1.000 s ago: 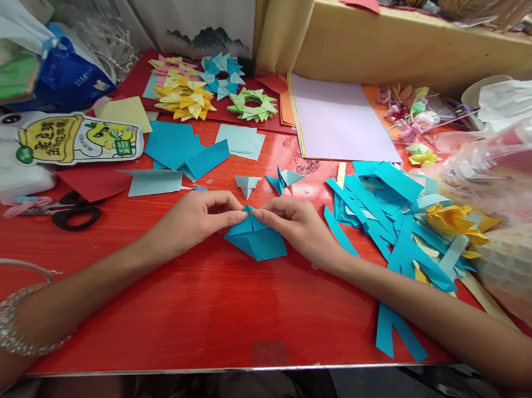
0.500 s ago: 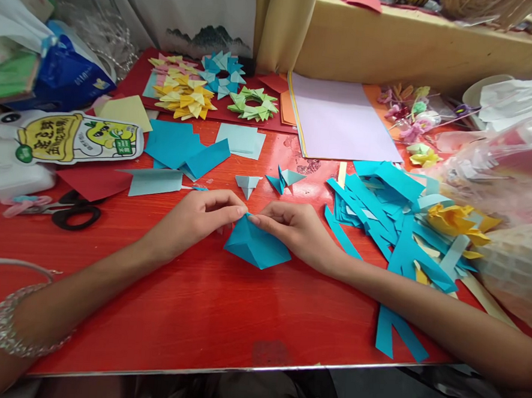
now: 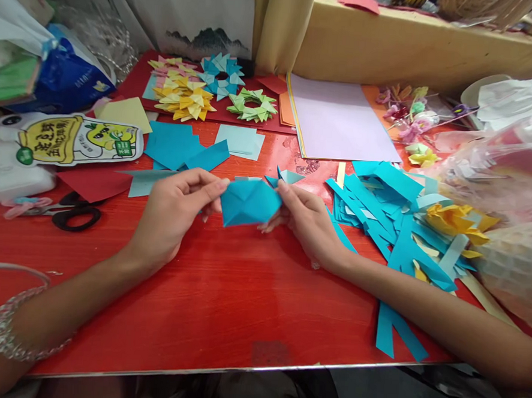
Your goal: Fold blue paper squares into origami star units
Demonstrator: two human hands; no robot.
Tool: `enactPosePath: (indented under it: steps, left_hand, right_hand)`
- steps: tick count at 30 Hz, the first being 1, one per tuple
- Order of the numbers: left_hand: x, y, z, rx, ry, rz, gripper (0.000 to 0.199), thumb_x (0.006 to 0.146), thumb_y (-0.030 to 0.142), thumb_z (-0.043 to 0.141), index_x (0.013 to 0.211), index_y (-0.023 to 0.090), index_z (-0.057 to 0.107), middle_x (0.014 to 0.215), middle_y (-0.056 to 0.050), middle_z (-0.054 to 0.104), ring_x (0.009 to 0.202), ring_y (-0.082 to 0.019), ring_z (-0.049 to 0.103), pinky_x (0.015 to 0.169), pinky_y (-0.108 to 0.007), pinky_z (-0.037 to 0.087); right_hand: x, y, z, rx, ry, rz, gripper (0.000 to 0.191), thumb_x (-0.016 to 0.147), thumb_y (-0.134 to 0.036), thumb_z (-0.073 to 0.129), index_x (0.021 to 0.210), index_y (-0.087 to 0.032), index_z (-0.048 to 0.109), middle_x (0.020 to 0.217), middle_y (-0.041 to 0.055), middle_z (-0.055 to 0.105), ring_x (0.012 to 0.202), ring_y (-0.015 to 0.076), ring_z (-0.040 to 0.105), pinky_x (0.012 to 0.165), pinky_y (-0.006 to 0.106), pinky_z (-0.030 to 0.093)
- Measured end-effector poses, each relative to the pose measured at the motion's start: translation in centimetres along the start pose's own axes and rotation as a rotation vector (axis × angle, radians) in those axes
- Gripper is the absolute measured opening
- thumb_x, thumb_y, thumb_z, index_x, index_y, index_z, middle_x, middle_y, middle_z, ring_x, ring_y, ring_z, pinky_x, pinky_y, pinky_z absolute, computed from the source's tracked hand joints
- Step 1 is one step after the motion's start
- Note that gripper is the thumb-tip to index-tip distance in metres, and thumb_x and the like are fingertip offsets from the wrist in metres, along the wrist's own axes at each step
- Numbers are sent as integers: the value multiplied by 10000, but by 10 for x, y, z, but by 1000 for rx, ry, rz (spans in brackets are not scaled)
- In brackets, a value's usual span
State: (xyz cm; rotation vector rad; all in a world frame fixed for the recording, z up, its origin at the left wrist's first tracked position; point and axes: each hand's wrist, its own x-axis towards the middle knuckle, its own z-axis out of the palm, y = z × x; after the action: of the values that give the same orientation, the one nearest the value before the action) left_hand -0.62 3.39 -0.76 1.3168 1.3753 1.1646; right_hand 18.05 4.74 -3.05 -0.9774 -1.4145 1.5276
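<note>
A creased sheet of blue origami paper [image 3: 250, 204] is held up above the red table between both hands. My left hand [image 3: 179, 209] pinches its left edge between thumb and fingers. At the right corner, the thumb and fingers of my right hand [image 3: 307, 219] are closed on the same sheet. Just behind it sits a small folded blue and pale piece [image 3: 289, 176]; a second pale folded piece [image 3: 248, 179] is mostly hidden by the sheet. Past my left hand lie a pale blue folded paper [image 3: 145, 182] and blue squares [image 3: 173, 142].
Blue paper strips [image 3: 374, 205] are heaped on the right, some under my right forearm. Scissors [image 3: 78, 214] lie at left near a snack pouch [image 3: 80, 139]. At the back are folded paper rings [image 3: 253, 105] and a stack of lilac sheets [image 3: 338, 119]. The table edge [image 3: 219, 369] runs along the front.
My hands have moved apart from the sheet's top point to its left and right sides. The blue sheet is now lifted, turned and spread between them.
</note>
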Motion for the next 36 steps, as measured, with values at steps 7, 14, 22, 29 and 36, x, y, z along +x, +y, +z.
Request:
enactPosePath:
  steps: [7,14,22,29,36]
  left_hand:
    - [-2,-1,5,-106,-207,-183,145,798,300,622,781,160,590,675,-6,695,622,-115,635,557,-189,503]
    - [-4,0,7,77,-334,-145,111,777,264,648,750,167,601,663,53,633,547,-56,584,537,-147,479]
    - [-4,-4,7,63,-362,-235,181,772,291,643,691,163,545,572,55,594,504,-72,571,500,-169,465]
    - [-6,3,7,96,-304,-72,131,777,295,650,769,178,593,713,56,594,568,-48,545,557,-155,450]
    - [-6,0,5,63,-268,-74,129,780,257,640,704,173,580,643,46,596,600,-79,566,584,-174,465]
  right_hand:
    - [0,1,2,42,-121,2,205,805,-362,612,853,-166,574,840,23,666,743,132,663,691,266,562]
    - [1,3,-2,7,-172,17,193,812,-351,605,804,-158,596,712,3,668,618,122,659,604,244,542]
    - [-1,0,-1,-133,-122,47,240,798,-381,614,748,-146,601,718,10,651,671,127,614,630,243,501]
    - [-2,1,-1,-73,-220,79,225,800,-376,609,821,-152,603,778,15,651,633,125,626,621,265,512]
    - [-2,-1,-2,-203,-23,-55,388,815,-398,592,594,-177,364,575,-57,287,516,57,285,456,204,252]
